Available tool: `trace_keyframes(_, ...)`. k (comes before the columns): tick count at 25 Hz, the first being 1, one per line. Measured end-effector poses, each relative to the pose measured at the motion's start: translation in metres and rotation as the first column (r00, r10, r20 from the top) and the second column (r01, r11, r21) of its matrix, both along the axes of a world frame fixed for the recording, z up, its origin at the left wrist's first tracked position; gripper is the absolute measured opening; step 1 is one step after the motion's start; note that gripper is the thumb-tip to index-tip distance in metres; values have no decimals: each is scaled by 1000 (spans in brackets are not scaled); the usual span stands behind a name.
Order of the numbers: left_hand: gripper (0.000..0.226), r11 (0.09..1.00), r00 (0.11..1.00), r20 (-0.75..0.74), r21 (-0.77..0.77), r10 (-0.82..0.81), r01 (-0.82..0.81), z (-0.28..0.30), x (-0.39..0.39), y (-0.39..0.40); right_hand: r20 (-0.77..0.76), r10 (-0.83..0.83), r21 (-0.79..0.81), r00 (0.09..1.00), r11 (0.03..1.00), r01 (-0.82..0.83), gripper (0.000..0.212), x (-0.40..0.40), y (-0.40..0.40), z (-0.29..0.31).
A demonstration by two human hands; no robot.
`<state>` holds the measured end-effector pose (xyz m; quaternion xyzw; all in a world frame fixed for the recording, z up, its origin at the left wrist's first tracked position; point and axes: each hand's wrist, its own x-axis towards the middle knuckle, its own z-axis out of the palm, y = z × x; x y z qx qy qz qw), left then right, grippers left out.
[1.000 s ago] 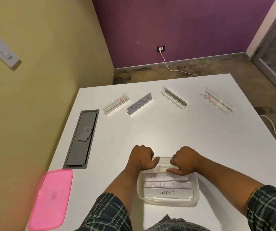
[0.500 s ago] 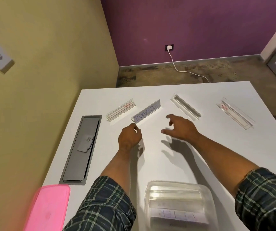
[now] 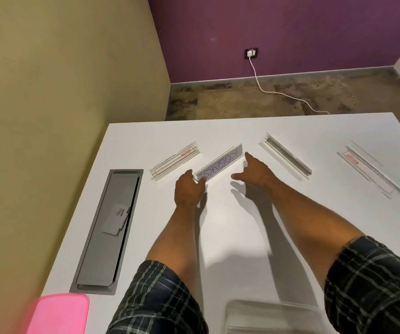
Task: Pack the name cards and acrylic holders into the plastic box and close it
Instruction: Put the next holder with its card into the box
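Four holders left out on the white table (image 3: 218,232), fanned across the far half from 10 to 2 o'clock. Mid-pickup on the KOSAKSI name card holder (image 3: 219,165), roughly 12 o'clock, angled with its near end down-left. Left hand (image 3: 188,189) pinching that near end, fingers curled round the edge. Right hand (image 3: 254,171) relaxed and spread, index finger reaching toward the far end, just beside it, contact not certain.

Next move, by judgement: close right fingers on the far end, lift level with both hands, carry back to 6 o'clock, lay flat in the box. Slick acrylic, card possibly loose in the slot, so no tilting.

Remaining after that: labelled empty holder (image 3: 175,160) at 10 o'clock, clear holder (image 3: 285,160) at 1 o'clock, red-labelled holder (image 3: 369,171) at 2 o'clock.

Clear plastic box (image 3: 273,317) at 6 o'clock, open, cut off by the frame edge; contents not readable. Pink lid (image 3: 59,314) at 7 o'clock, off the box, flat on the table. Closing well down the queue.

Grey cable hatch (image 3: 108,230) at 9 o'clock, a small card lying on it.
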<state>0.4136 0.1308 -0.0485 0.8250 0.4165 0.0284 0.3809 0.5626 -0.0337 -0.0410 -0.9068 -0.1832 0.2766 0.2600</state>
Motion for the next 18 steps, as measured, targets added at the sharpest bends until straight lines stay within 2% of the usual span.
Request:
trace_keyframes(4,44,996,996,72,-74,50,-45,-20,13,4,-54,-46,107,997,993,51,119,14,23,-20)
trace_keyframes(9,15,992,994,82,-104,77,-68,-34,20,2,-46,-13,67,999,998,16,121,16,31,-42)
trace_keyframes(12,14,977,986,97,-176,138,-119,-32,21,-3,-24,-10,57,1000,998,12,121,17,29,-47)
trace_keyframes(15,17,928,965,108,-317,240,-196,-23,16,-6,52,-29,-1,998,1000,29,124,16,14,-46)
trace_keyframes(18,22,931,978,55,-318,203,-176,-10,4,-7,102,-65,49,993,997,60,124,7,-13,-33)
